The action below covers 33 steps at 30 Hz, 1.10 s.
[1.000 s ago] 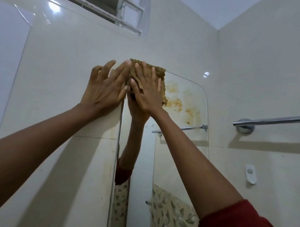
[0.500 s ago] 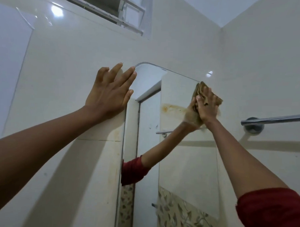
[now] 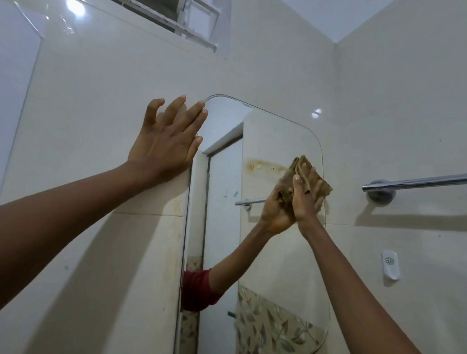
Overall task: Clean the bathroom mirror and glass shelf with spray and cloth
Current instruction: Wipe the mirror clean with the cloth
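From my seat I see the left hand [image 3: 166, 145] spread flat on the wall [image 3: 102, 114], fingers splayed and holding nothing, its fingertips at the mirror's [image 3: 277, 252] top left corner. The right hand [image 3: 305, 198] presses a brown cloth [image 3: 324, 186] against the glass by the mirror's right edge, fingers fairly straight over the bunched folds (one corner pokes out past the edge). A rusty stain [image 3: 263, 166] runs across the glass just left of the cloth. A chrome rail [image 3: 425, 181] is fixed to the side wall, well right of the mirror.
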### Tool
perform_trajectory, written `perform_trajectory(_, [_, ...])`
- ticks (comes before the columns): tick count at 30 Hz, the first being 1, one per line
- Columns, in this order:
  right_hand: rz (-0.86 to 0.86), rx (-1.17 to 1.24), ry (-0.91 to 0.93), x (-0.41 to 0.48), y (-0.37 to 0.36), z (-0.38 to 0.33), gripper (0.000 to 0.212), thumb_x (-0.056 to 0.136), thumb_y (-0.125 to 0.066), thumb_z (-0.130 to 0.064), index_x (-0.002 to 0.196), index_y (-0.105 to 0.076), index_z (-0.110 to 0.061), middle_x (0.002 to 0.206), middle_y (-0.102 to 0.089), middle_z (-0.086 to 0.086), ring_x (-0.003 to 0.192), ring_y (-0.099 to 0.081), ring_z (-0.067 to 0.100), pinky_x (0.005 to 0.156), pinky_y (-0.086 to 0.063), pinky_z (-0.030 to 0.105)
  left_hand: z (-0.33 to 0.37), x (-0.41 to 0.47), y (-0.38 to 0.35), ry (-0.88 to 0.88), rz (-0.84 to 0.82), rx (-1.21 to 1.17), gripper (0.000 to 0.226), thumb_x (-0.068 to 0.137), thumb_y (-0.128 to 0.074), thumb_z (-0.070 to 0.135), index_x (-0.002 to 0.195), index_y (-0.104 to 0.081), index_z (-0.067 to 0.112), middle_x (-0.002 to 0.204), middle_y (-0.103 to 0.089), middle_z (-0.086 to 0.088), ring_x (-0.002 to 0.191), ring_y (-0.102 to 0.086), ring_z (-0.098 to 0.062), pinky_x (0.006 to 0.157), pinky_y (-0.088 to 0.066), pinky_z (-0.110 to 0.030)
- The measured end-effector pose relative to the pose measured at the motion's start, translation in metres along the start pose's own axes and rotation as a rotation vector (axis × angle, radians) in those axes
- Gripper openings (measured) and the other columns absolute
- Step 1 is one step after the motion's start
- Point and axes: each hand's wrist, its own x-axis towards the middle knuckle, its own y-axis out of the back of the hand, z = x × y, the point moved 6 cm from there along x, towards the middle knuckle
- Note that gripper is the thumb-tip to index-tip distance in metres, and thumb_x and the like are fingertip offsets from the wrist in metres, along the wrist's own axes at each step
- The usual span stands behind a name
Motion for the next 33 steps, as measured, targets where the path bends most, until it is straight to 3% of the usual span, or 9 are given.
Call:
perform_trajectory(6, [-0.098, -0.030, 0.127, -0.041, -0.034, -0.056, 0.061, 0.096, -0.028, -0.049, 0.145, 0.008, -0.037, 0.158, 0.014, -0.004, 0.145, 0.017, 0.020, 0.116, 0.007, 0.054, 0.000, 0.001, 0.000, 0.005, -0.017, -0.029, 0.055, 0.097, -0.010, 0.037, 0.146, -0.022, 0.015, 0.155, -0.026, -0.002, 0.141, -0.018, -0.027, 0.107, -0.005, -0.042])
perform_trajectory(12, [-0.191, -0.112, 0.464, -0.085, -0.071, -0.114, 0.052, 0.098, -0.029, -0.043, 0.125, 0.015, -0.047, 0.153, 0.018, -0.011, 0.143, 0.021, 0.014, 0.115, 0.019, 0.044, -0.004, 0.004, 0.006, 0.012, 0.051, -0.197, 0.055, 0.096, -0.012, 0.033, 0.143, -0.034, 0.015, 0.150, -0.037, -0.002, 0.140, -0.026, -0.029, 0.105, -0.012, -0.040])
perform_trajectory(15, [-0.253, -0.141, 0.639, -0.109, -0.087, -0.121, 0.051, 0.096, -0.026, -0.044, 0.129, 0.012, -0.052, 0.149, 0.020, -0.017, 0.139, 0.027, 0.010, 0.110, 0.026, 0.040, -0.007, 0.005, 0.010, 0.039, 0.110, -0.311, 0.049, 0.097, -0.020, 0.030, 0.141, -0.039, 0.017, 0.145, -0.044, -0.002, 0.139, -0.030, -0.027, 0.103, -0.014, -0.038])
perform_trajectory(18, [-0.319, -0.201, 0.754, -0.134, -0.096, -0.117, 0.054, 0.090, -0.015, -0.050, 0.141, 0.001, -0.041, 0.150, 0.018, -0.017, 0.139, 0.028, 0.011, 0.107, 0.032, 0.034, -0.008, 0.004, 0.015, 0.051, 0.142, -0.371, 0.048, 0.097, -0.022, 0.030, 0.138, -0.043, 0.019, 0.143, -0.047, 0.001, 0.137, -0.032, -0.025, 0.101, -0.017, -0.037])
perform_trajectory(23, [-0.386, -0.313, 0.860, -0.172, -0.097, -0.087, 0.055, 0.094, -0.020, -0.046, 0.146, -0.005, -0.034, 0.157, 0.011, -0.007, 0.144, 0.022, 0.018, 0.114, 0.020, 0.044, -0.004, 0.001, 0.014, -0.011, 0.099, -0.261, 0.045, 0.093, -0.029, 0.033, 0.128, -0.053, 0.019, 0.143, -0.047, 0.001, 0.135, -0.034, -0.028, 0.097, -0.020, -0.040])
perform_trajectory(28, [-0.341, -0.465, 1.001, -0.177, -0.080, -0.044, 0.052, 0.096, -0.022, -0.043, 0.147, -0.016, -0.031, 0.158, -0.004, -0.006, 0.147, 0.005, 0.025, 0.116, 0.003, 0.054, -0.003, 0.001, 0.013, -0.027, 0.082, -0.196, 0.042, 0.090, -0.038, 0.034, 0.126, -0.052, 0.017, 0.143, -0.047, 0.000, 0.133, -0.036, -0.030, 0.096, -0.020, -0.041])
perform_trajectory(33, [-0.292, -0.435, 0.912, -0.144, -0.055, -0.007, 0.050, 0.097, -0.009, -0.051, 0.145, 0.002, -0.042, 0.156, 0.015, -0.018, 0.147, 0.007, 0.024, 0.117, 0.001, 0.055, -0.004, 0.000, 0.012, -0.021, 0.078, -0.161, 0.045, 0.091, -0.033, 0.036, 0.128, -0.050, 0.017, 0.144, -0.046, 0.000, 0.134, -0.035, -0.029, 0.099, -0.018, -0.042])
